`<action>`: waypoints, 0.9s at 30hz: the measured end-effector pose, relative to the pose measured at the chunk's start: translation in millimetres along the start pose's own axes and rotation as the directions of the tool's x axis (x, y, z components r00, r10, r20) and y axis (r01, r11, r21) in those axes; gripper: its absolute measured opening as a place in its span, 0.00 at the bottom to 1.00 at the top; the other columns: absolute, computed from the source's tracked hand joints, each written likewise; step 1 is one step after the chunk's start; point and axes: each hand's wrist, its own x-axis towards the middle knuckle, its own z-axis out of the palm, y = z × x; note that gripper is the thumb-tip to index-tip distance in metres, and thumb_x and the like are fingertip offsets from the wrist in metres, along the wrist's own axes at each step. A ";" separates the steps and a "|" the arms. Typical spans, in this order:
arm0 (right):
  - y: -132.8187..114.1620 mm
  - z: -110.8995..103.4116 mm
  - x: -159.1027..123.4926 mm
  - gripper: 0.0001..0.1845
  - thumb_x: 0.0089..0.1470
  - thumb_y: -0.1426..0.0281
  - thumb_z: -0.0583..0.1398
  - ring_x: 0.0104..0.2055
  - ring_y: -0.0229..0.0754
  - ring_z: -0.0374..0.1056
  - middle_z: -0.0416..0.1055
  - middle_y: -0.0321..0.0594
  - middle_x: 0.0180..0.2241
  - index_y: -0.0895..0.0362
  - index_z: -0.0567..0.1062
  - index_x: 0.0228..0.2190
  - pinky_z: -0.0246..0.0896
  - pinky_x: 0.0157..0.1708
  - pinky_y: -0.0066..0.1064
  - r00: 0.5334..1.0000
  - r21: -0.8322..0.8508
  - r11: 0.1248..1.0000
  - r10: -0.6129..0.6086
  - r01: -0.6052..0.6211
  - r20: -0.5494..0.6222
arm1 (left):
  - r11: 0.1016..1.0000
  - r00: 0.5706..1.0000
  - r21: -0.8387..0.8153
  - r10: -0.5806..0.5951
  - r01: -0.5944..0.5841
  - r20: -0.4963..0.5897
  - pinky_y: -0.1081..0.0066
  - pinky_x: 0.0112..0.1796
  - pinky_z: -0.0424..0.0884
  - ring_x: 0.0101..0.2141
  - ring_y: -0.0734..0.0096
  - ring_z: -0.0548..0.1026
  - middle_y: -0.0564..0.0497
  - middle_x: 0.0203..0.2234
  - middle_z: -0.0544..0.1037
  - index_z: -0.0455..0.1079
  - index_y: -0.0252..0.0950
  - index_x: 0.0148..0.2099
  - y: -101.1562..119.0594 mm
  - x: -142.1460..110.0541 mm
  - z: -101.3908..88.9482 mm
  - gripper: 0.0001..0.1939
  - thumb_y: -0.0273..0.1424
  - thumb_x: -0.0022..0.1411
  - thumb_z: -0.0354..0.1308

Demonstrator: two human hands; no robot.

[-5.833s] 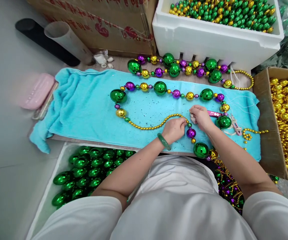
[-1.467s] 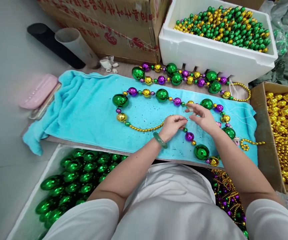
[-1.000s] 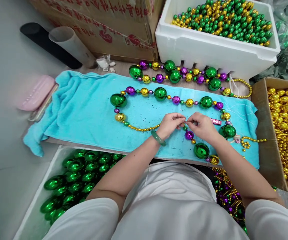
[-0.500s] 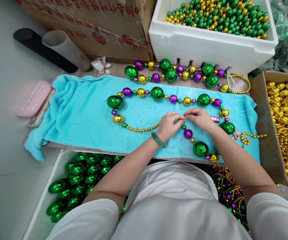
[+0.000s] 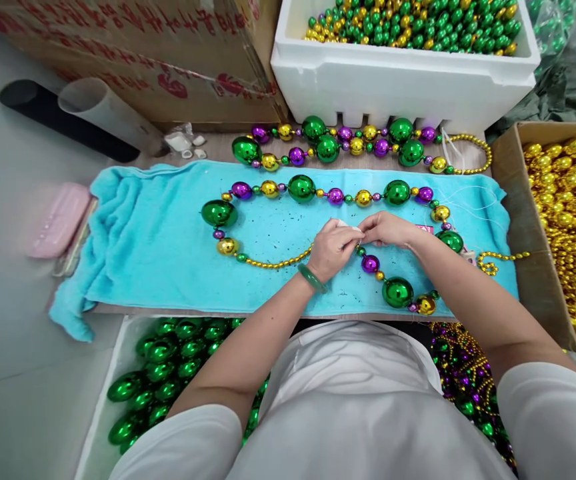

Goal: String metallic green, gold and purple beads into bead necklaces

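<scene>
A bead necklace (image 5: 301, 189) in green, purple and gold lies in a loop on a turquoise towel (image 5: 168, 213). Its run of small gold beads (image 5: 281, 264) leads to my left hand (image 5: 334, 249), which is closed in a pinch and wears a green bangle (image 5: 313, 279). My right hand (image 5: 387, 230) is also pinched, its fingertips against those of the left. Between them is the thin cord where the necklace's ends meet; the fingers hide most of it. Just below hang a small green bead and a purple bead (image 5: 370, 264).
Behind the towel lies a second bead necklace (image 5: 327, 149). A white foam box (image 5: 403, 83) of beads stands at the back, beside a cardboard carton (image 5: 218, 80). At right is a box (image 5: 513, 180) of gold beads. Large green beads (image 5: 161, 350) fill a tub below the towel's edge.
The view has shifted slightly, so the towel and boxes sit further left. My hands stay together at the cord, with the right fingers drawn in closer to the left.
</scene>
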 end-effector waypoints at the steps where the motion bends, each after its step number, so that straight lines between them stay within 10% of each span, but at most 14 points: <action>1: 0.1 0.5 0.2 0.04 0.35 0.75 0.64 0.15 0.28 0.52 0.63 0.27 0.13 0.60 0.76 0.22 0.43 0.15 0.23 1.000 -0.005 1.000 -0.001 0.000 -0.005 | 1.000 1.000 0.001 0.011 -0.011 -0.001 0.61 0.43 0.63 0.37 0.64 0.72 0.48 0.35 0.81 0.77 0.40 0.37 0.4 0.2 0.0 0.11 0.30 0.63 0.52; 19: 3.9 -44.4 -25.4 0.10 0.38 0.81 0.59 0.23 0.40 0.63 0.63 0.38 0.12 0.57 0.69 0.13 0.57 0.28 0.32 0.904 -0.647 0.741 -0.136 -0.178 -0.404 | 0.943 0.962 0.289 0.093 -0.168 0.257 0.61 0.42 0.64 0.36 0.62 0.66 0.45 0.32 0.73 0.70 0.35 0.33 -12.6 -25.2 -24.7 0.12 0.23 0.64 0.46; 23: 6.3 -45.0 -29.5 0.06 0.37 0.78 0.61 0.22 0.38 0.61 0.65 0.38 0.14 0.57 0.70 0.15 0.56 0.23 0.29 0.876 -0.532 0.831 -0.126 -0.164 -0.466 | 0.979 0.981 0.197 0.014 -0.054 0.196 0.59 0.44 0.65 0.37 0.62 0.68 0.45 0.31 0.74 0.71 0.35 0.32 -11.0 -26.0 -28.5 0.10 0.24 0.62 0.49; 27: 1.9 -29.3 -34.7 0.05 0.38 0.71 0.61 0.29 0.39 0.68 0.74 0.43 0.29 0.57 0.68 0.21 0.55 0.18 0.26 0.958 0.031 0.993 -0.104 0.116 -0.269 | 0.922 0.953 -0.249 -0.302 0.298 0.024 0.64 0.40 0.68 0.37 0.66 0.72 0.48 0.33 0.76 0.72 0.35 0.31 3.0 -19.4 -23.3 0.04 0.30 0.56 0.57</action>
